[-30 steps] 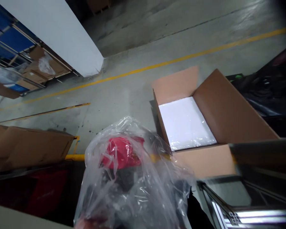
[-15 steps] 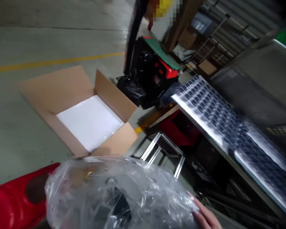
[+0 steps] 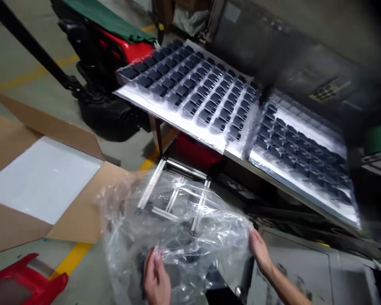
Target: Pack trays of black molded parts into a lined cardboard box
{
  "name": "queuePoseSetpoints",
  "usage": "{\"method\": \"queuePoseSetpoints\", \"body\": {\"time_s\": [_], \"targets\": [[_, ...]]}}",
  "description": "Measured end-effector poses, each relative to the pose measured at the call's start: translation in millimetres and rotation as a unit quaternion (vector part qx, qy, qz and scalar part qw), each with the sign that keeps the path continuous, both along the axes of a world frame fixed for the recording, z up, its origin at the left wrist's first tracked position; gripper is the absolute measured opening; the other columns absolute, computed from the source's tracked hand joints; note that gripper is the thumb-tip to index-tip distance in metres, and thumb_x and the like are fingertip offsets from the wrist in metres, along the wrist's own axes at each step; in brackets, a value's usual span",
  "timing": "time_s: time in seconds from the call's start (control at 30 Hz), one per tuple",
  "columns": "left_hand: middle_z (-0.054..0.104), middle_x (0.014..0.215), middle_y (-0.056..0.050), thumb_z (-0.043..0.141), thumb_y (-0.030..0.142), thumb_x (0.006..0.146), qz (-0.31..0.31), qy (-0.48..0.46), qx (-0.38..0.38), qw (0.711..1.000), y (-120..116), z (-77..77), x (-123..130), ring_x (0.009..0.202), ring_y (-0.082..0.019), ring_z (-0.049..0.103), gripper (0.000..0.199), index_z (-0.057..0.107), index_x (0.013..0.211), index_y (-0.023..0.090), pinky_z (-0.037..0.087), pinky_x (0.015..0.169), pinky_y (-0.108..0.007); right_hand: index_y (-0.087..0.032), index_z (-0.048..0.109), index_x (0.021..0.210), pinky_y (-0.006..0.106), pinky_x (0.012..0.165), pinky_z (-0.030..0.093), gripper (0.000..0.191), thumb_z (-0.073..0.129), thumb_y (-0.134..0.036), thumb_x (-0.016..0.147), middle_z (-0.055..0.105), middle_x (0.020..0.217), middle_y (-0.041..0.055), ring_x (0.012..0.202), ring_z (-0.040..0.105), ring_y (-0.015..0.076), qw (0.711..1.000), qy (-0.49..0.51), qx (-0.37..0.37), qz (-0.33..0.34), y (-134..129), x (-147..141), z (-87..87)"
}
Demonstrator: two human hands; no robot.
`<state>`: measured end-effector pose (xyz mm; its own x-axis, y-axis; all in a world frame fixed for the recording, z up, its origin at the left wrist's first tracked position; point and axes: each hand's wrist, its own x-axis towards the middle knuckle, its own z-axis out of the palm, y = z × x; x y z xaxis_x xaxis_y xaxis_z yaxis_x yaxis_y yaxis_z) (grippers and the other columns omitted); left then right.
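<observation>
A large clear plastic bag point(image 3: 209, 228) hangs loosely spread in front of me, crinkled and see-through. My left hand point(image 3: 157, 279) pinches its near edge at the lower middle of the view. At the bag's right end, my right hand point(image 3: 260, 250) grips the edge between thumb and fingers. To the left stands an open cardboard box point(image 3: 72, 203), its flaps folded outward. A flat white sheet or pack point(image 3: 44, 178) under shiny film fills the box's top.
Clear trays of black parts point(image 3: 206, 89) rest on a bright-topped workbench point(image 3: 184, 110) at the right. Below stands an aluminium-profile frame point(image 3: 158, 178). A red and black pallet truck point(image 3: 104, 84) is behind the box; a red object point(image 3: 37, 275) lies lower left.
My view has swung right, so the box now sits further left and more of the bench shows. My left hand has come into view, and the bag is stretched between both hands.
</observation>
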<state>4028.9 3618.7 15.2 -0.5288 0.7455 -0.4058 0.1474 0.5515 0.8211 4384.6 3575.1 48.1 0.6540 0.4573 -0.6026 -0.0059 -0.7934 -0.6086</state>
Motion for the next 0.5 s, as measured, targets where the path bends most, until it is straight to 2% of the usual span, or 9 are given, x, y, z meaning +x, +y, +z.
{"method": "queuePoseSetpoints", "body": {"time_s": [0.07, 0.13, 0.2, 0.27, 0.33, 0.37, 0.43, 0.5], "targets": [[0.072, 0.122, -0.02, 0.056, 0.072, 0.081, -0.042, -0.025, -0.023, 0.999, -0.2, -16.4, 7.5, 0.11, -0.034, 0.071, 0.068, 0.07, 0.115, 0.015, 0.058, 0.101, -0.044, -0.015, 0.067, 0.12, 0.04, 0.093, 0.058, 0.072, 0.045, -0.07, 0.079, 0.071, 0.123, 0.0178, 0.11, 0.07, 0.0309, 0.991, 0.129, -0.035, -0.005, -5.5, 5.7, -33.9], [0.073, 0.122, -0.019, 0.057, 0.072, 0.08, -0.072, -0.03, -0.061, 0.995, -4.1, -33.2, 4.5, 0.111, -0.033, 0.071, 0.069, 0.071, 0.116, 0.015, 0.058, 0.101, -0.042, -0.016, 0.069, 0.11, 0.041, 0.091, 0.058, 0.066, 0.037, -0.066, 0.081, 0.074, 0.113, 0.0158, 0.103, 0.072, 0.0285, 0.967, 0.249, -0.055, 0.013, -3.7, 6.5, -64.3], [0.074, 0.12, -0.017, 0.061, 0.071, 0.075, -0.1, -0.021, -0.105, 0.989, -7.4, -47.0, -8.9, 0.112, -0.033, 0.071, 0.069, 0.073, 0.114, 0.015, 0.059, 0.098, -0.04, -0.015, 0.071, 0.106, 0.044, 0.093, 0.056, 0.071, 0.027, -0.066, 0.084, 0.074, 0.109, 0.0177, 0.105, 0.071, 0.0295, 0.934, 0.35, -0.067, 0.021, 4.3, 8.4, -92.6], [0.075, 0.12, -0.015, 0.065, 0.069, 0.07, -0.156, -0.018, -0.148, 0.976, -3.2, -56.6, -30.9, 0.114, -0.034, 0.07, 0.068, 0.074, 0.111, 0.016, 0.06, 0.096, -0.039, -0.011, 0.072, 0.108, 0.048, 0.096, 0.054, 0.084, 0.015, -0.071, 0.088, 0.073, 0.112, 0.0216, 0.112, 0.069, 0.0322, 0.913, 0.401, -0.072, 0.013, 16.7, 12.4, -120.6], [0.078, 0.111, -0.013, 0.064, 0.069, 0.069, -0.248, -0.016, -0.199, 0.948, 14.1, -64.7, -57.5, 0.111, -0.034, 0.07, 0.062, 0.077, 0.098, 0.017, 0.059, 0.096, -0.039, -0.009, 0.071, 0.116, 0.05, 0.102, 0.051, 0.089, 0.018, -0.076, 0.09, 0.071, 0.12, 0.0236, 0.12, 0.065, 0.034, 0.935, 0.348, -0.073, 0.0, 31.7, 15.8, -147.8], [0.079, 0.102, -0.014, 0.06, 0.072, 0.07, -0.284, 0.005, -0.232, 0.93, 28.6, -70.0, -70.9, 0.107, -0.035, 0.071, 0.06, 0.077, 0.088, 0.017, 0.058, 0.096, -0.041, -0.009, 0.069, 0.122, 0.051, 0.107, 0.047, 0.085, 0.031, -0.077, 0.089, 0.068, 0.127, 0.0231, 0.125, 0.062, 0.034, 0.952, 0.298, -0.072, -0.005, 40.2, 16.2, -160.5], [0.078, 0.09, -0.015, 0.051, 0.076, 0.075, -0.318, 0.096, -0.271, 0.903, 68.2, -86.7, -93.6, 0.1, -0.037, 0.072, 0.063, 0.075, 0.076, 0.017, 0.056, 0.097, -0.044, -0.012, 0.062, 0.137, 0.048, 0.119, 0.037, 0.077, 0.061, -0.067, 0.083, 0.058, 0.146, 0.0197, 0.138, 0.053, 0.0324, 0.978, 0.203, -0.053, -0.005, 58.9, 13.9, -182.6], [0.077, 0.105, -0.018, 0.049, 0.075, 0.079, -0.323, 0.198, -0.236, 0.895, 117.4, -113.7, -107.0, 0.104, -0.037, 0.071, 0.068, 0.075, 0.095, 0.014, 0.055, 0.099, -0.046, -0.015, 0.053, 0.148, 0.043, 0.125, 0.028, 0.083, 0.074, -0.055, 0.079, 0.047, 0.157, 0.0161, 0.146, 0.044, 0.0297, 0.987, 0.158, -0.013, 0.001, 79.5, 7.1, -200.5]]}}
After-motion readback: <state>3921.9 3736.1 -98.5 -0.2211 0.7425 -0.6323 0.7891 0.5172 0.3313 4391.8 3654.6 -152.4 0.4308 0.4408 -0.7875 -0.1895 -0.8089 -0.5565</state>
